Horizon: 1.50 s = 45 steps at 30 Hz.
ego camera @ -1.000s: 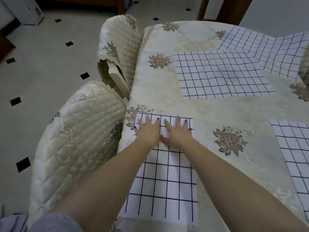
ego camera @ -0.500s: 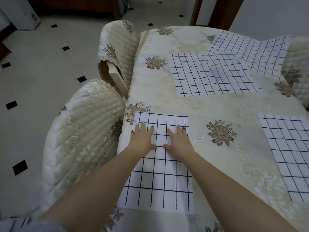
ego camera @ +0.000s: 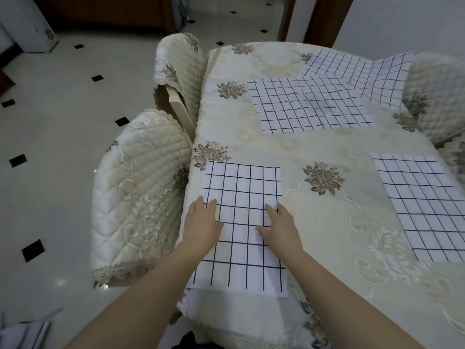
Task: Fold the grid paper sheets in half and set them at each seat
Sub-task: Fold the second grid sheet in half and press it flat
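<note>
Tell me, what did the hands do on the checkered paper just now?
Both hands slid back along the folded sheet toward the person and spread apart. The left hand now lies flat at its left edge and the right hand at its right edge. Nothing was picked up or let go. The folded sheet and the other grid sheets stayed put.

Right of the near folded sheet (ego camera: pixel 241 222), bare desk (ego camera: pixel 327 235) cloth lies open as far as another grid sheet (ego camera: pixel 427 205). Beyond it, open cloth reaches the spread sheets (ego camera: pixel 309 104). Left of it, a quilted chair back (ego camera: pixel 136 187) crowds the desk edge.
</note>
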Motion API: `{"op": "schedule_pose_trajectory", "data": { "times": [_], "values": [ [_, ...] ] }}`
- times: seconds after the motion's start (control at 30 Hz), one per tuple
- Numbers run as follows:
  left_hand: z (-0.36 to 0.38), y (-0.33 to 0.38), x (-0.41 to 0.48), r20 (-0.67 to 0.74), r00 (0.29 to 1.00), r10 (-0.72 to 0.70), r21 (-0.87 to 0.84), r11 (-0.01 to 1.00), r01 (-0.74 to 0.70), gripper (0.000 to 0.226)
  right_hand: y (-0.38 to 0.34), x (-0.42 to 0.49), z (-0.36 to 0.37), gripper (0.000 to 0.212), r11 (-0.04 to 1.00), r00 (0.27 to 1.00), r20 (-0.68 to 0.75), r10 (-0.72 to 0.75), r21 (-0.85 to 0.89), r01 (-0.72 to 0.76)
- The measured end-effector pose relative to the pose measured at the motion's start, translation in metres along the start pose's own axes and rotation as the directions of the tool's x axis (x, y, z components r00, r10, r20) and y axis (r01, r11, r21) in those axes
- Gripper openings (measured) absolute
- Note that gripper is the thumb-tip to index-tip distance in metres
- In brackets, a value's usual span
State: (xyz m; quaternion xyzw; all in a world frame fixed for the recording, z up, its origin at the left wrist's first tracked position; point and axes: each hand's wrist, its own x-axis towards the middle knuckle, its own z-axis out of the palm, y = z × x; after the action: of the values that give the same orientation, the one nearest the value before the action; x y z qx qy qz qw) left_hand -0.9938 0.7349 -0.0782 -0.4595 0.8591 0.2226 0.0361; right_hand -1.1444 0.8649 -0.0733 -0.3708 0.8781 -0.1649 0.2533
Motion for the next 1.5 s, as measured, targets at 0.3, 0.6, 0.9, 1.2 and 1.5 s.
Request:
{"op": "schedule_pose_trajectory", "data": {
  "times": [0.3, 0.6, 0.9, 1.2, 1.5],
  "values": [
    [-0.008, -0.021, -0.017, 0.029, 0.928, -0.372, -0.542, 0.774, 0.327, 0.042, 0.018, -0.012, -0.013, 0.043, 0.867, 0.91, -0.091, 0.405, 0.355, -0.35],
    [-0.001, -0.028, -0.014, 0.065, 0.87, -0.488, -0.587, 0.686, 0.429, 0.03, 0.022, -0.008, -0.01, 0.024, 0.831, 0.879, -0.013, 0.477, 0.332, -0.446],
    [-0.012, -0.022, 0.006, 0.077, 0.874, -0.479, -0.639, 0.649, 0.412, 0.026, 0.025, 0.013, -0.016, 0.024, 0.827, 0.892, -0.03, 0.45, 0.391, -0.404],
    [-0.02, -0.018, 0.04, 0.024, 0.9, -0.436, -0.586, 0.723, 0.366, 0.025, 0.019, 0.046, -0.029, 0.032, 0.854, 0.894, -0.108, 0.435, 0.365, -0.371],
    [-0.016, -0.018, 0.047, -0.007, 0.921, -0.389, -0.509, 0.794, 0.331, 0.024, 0.017, 0.051, -0.032, 0.012, 0.895, 0.897, -0.169, 0.408, 0.27, -0.356]
  ]
}}
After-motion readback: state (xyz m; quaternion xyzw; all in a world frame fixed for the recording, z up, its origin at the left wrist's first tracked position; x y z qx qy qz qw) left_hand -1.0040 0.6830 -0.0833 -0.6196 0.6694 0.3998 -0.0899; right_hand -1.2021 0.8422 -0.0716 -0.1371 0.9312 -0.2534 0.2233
